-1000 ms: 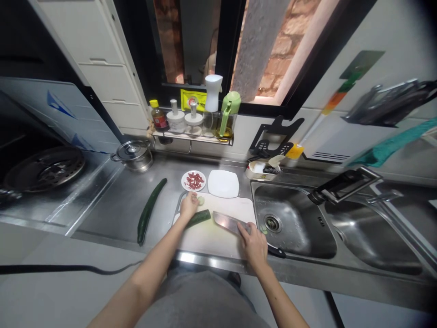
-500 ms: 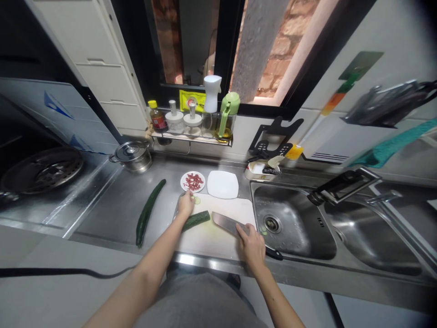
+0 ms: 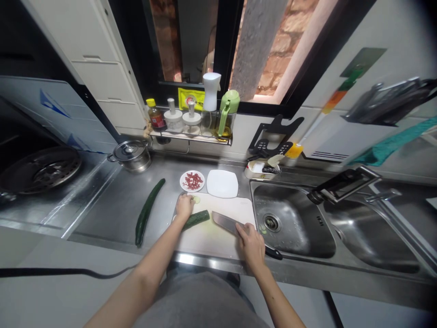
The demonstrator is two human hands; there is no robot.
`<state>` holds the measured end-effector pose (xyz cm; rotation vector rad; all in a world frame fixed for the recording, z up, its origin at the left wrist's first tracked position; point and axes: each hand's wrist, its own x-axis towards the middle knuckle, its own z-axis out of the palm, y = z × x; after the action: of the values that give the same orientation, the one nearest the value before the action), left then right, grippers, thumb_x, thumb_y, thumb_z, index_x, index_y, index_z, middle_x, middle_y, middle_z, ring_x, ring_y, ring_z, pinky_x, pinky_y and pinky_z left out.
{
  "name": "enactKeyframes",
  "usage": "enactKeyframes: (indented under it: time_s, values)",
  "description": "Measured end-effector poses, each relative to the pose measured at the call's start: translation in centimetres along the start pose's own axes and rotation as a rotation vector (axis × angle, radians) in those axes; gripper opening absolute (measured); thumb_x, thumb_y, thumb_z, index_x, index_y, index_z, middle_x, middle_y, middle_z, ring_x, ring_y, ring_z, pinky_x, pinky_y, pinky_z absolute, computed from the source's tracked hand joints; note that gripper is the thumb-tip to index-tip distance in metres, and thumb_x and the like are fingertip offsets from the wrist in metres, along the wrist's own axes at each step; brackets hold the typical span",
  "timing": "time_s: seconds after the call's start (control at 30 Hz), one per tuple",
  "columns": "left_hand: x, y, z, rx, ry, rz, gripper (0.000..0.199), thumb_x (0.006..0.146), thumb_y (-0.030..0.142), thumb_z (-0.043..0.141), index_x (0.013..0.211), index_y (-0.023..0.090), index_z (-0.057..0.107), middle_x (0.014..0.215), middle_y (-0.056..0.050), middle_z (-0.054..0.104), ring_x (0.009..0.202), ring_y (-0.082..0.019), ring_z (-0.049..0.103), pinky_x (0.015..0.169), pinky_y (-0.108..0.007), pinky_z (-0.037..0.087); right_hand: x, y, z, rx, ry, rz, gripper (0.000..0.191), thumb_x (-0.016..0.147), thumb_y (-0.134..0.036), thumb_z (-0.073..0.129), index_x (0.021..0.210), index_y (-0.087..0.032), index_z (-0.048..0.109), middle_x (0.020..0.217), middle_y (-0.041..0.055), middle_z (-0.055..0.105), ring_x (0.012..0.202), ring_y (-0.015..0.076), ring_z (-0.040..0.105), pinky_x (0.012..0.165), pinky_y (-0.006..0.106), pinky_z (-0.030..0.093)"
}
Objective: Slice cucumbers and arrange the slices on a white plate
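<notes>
My right hand (image 3: 251,241) is closed on a knife (image 3: 227,223), its wide blade pointing left over the white cutting board (image 3: 218,243). At the board's upper left corner, my left hand (image 3: 184,206) has its fingers bent beside pale green cucumber slices (image 3: 196,199); whether they grip anything is too small to tell. A piece of cucumber (image 3: 197,219) lies on the board between my left hand and the blade, its left end partly hidden by my left wrist. A longer whole cucumber (image 3: 147,213) rests on the steel counter to the left.
Behind the board stand a plate of chopped red bits (image 3: 192,181) and a square white plate (image 3: 222,183). A lidded pot (image 3: 131,156) is at the back left. The sink (image 3: 293,223) lies right, beneath a dark faucet. A condiment rack (image 3: 194,137) hangs behind.
My left hand has shifted slightly down and left, away from the plate of red bits. The knife and my right hand have hardly moved.
</notes>
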<state>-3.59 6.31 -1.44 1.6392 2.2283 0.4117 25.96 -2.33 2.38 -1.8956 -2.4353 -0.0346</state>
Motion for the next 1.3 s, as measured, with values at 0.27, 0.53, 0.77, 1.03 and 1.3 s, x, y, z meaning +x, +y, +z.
enactKeyframes:
  time_s: [0.27, 0.53, 0.77, 1.03, 1.3]
  values:
    - [0.2, -0.8, 0.4, -0.121, 0.083, -0.057, 0.024, 0.084, 0.030, 0.058, 0.102, 0.020, 0.070, 0.101, -0.009, 0.067, 0.097, -0.022, 0.057, 0.084, -0.029, 0.042, -0.1, -0.1, 0.1, 0.075, 0.014, 0.031, 0.041, 0.086, -0.015, 0.048, 0.121, -0.030, 0.063, 0.104, 0.0066, 0.056, 0.077, 0.0138, 0.053, 0.067, 0.024, 0.034]
    - [-1.9, -2.9, -0.3, -0.241, 0.238, -0.031, 0.023, 0.083, 0.027, 0.057, 0.102, 0.018, 0.068, 0.090, -0.006, 0.068, 0.087, -0.020, 0.061, 0.081, -0.030, 0.044, 0.6, -0.1, 0.2, 0.358, -0.082, 0.277, 0.036, 0.092, -0.024, 0.035, 0.108, -0.015, 0.066, 0.090, 0.0071, 0.058, 0.079, 0.0155, 0.055, 0.070, 0.023, 0.039]
    - [-5.5, -1.7, -0.6, -0.240, 0.267, 0.251, 0.019, 0.087, 0.029, 0.055, 0.096, 0.019, 0.069, 0.091, -0.007, 0.067, 0.088, -0.021, 0.059, 0.082, -0.034, 0.046, 1.8, -0.6, 0.8, 0.675, -0.025, 0.250, 0.036, 0.088, -0.037, 0.034, 0.086, -0.016, 0.064, 0.082, 0.0074, 0.062, 0.076, 0.0178, 0.055, 0.069, 0.025, 0.042]
    - [-6.8, 0.6, 0.1, -0.218, 0.158, 0.545, 0.020, 0.090, 0.031, 0.053, 0.097, 0.022, 0.070, 0.094, -0.006, 0.065, 0.093, -0.019, 0.058, 0.085, -0.033, 0.047, 3.2, -3.9, -0.9, 0.744, -0.143, 0.204, 0.033, 0.087, -0.032, 0.037, 0.085, -0.014, 0.065, 0.073, 0.0057, 0.066, 0.065, 0.0159, 0.054, 0.060, 0.023, 0.037]
    - [-6.2, 0.0, 1.1, -0.200, 0.137, 0.633, 0.023, 0.090, 0.031, 0.054, 0.103, 0.025, 0.071, 0.108, -0.006, 0.066, 0.101, -0.018, 0.060, 0.090, -0.032, 0.049, 3.7, -6.4, -1.9, 0.528, -0.293, 0.056, 0.024, 0.089, -0.016, 0.040, 0.100, -0.014, 0.062, 0.085, 0.0070, 0.069, 0.075, 0.0150, 0.059, 0.066, 0.021, 0.033]
